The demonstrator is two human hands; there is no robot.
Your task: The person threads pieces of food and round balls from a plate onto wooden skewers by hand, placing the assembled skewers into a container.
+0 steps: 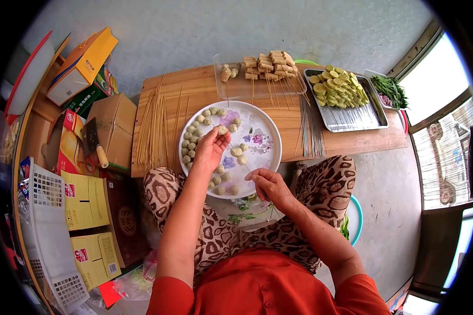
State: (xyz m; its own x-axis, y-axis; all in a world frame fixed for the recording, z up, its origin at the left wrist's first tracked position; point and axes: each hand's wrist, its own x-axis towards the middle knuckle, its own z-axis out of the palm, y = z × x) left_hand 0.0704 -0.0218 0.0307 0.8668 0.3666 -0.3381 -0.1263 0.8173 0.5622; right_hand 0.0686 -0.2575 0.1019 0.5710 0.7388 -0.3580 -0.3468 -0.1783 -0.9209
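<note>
A round white tray (270,157) with a flower pattern rests on the table's near edge and carries several pale, speckled balls, most of them along its left side. Over the tray, my left hand (214,149) pinches one ball (222,129) between thumb and fingers. My right hand (272,188), at the tray's lower right, has its fingers closed on the lower end of a thin skewer (248,168). Balls (242,159) are threaded on that skewer, and its tip points toward my left hand. Whether the tip touches the pinched ball is too small to tell.
Bare bamboo skewers (155,126) lie on the wooden table (194,81) at left. Behind the tray are a clear container (223,65) of skewered brown rolls, a metal tray (352,118) of sliced pieces and chopped greens (389,92). A cleaver (93,139) and boxes stand left.
</note>
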